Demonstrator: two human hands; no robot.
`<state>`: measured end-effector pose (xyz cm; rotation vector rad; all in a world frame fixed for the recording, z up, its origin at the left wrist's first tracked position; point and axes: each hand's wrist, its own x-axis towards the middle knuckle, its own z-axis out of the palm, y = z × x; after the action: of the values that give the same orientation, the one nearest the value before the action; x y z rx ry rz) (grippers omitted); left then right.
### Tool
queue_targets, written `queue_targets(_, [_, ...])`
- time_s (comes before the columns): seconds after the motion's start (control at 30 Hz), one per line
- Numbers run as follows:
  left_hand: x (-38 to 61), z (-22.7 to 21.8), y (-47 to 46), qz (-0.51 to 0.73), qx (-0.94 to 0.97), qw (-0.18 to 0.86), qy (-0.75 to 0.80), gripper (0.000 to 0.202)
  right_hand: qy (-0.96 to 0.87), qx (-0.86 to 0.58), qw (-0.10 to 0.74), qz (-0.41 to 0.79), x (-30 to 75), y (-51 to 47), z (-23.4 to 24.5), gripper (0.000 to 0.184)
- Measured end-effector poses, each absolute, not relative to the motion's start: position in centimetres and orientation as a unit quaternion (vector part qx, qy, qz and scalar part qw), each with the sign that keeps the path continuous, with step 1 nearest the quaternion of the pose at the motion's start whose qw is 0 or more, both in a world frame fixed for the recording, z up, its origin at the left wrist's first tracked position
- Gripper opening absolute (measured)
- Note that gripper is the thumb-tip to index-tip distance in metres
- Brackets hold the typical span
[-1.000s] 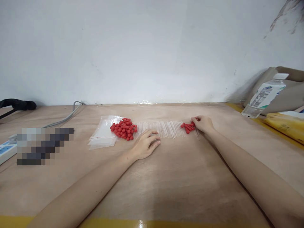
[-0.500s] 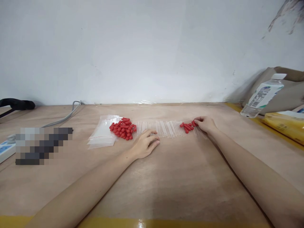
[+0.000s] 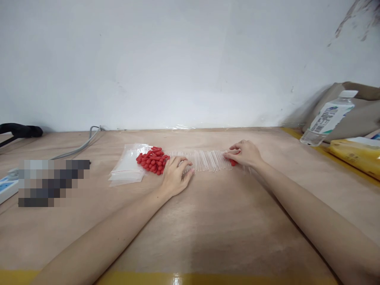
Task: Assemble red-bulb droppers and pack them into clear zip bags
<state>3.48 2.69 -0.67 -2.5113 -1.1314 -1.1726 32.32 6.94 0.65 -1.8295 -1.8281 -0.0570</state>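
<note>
Clear tubes lay side by side in a row across the wooden surface. We saw the left hand open, fingers spread flat on the row's 9 o'clock end, just beside a red cap pile. The right hand curled over loose caps at the 3 o'clock end; we could not tell whether it gripped them. Clear bags lay at the pile's 9 o'clock.

Your table carries red caps, a row of clear tubes and plastic bags, all near its far edge.
</note>
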Motion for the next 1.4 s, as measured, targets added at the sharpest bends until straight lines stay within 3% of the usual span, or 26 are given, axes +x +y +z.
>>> queue_targets(0.2, [3.5, -0.7, 2.7, -0.382, -0.822, 0.086, -0.414, 0.017, -0.695, -0.674, 0.250, -0.020, 31.9, 7.1, -0.2, 0.040])
queue_targets(0.37, [3.5, -0.2, 2.7, -0.348, -0.796, 0.087, -0.488, 0.016, -0.687, -0.620, 0.378, 0.027, 31.6, 7.4, -0.1, 0.038])
queue_targets(0.5, [3.6, 0.4, 3.7, -0.306, -0.773, 0.085, -0.550, 0.015, -0.689, -0.532, 0.475, 0.131, 29.2, 6.1, -0.2, 0.043])
queue_targets(0.57, [4.1, 0.7, 4.3, -0.289, -0.768, 0.084, -0.565, 0.018, -0.712, -0.498, 0.471, 0.150, 27.5, 4.7, -0.5, 0.037])
queue_targets(0.73, [6.5, 1.2, 5.5, -0.250, -0.768, 0.086, -0.583, 0.026, -0.803, -0.420, 0.417, 0.065, 25.2, 1.0, -1.3, 0.020])
queue_targets(0.97, [9.0, 1.4, 6.9, -0.164, -0.751, 0.104, -0.632, 0.040, -0.821, -0.386, 0.421, 0.014, 25.4, -0.2, -1.6, 0.020])
queue_targets(1.23, [10.1, 2.3, 6.9, -0.111, -0.736, 0.102, -0.660, 0.034, -0.827, -0.381, 0.414, 0.023, 25.3, 0.0, -1.8, 0.018])
queue_targets(1.4, [8.2, 2.4, 5.5, -0.195, -0.796, 0.082, -0.567, 0.025, -0.794, -0.426, 0.431, 0.041, 25.4, 0.2, -1.8, 0.016])
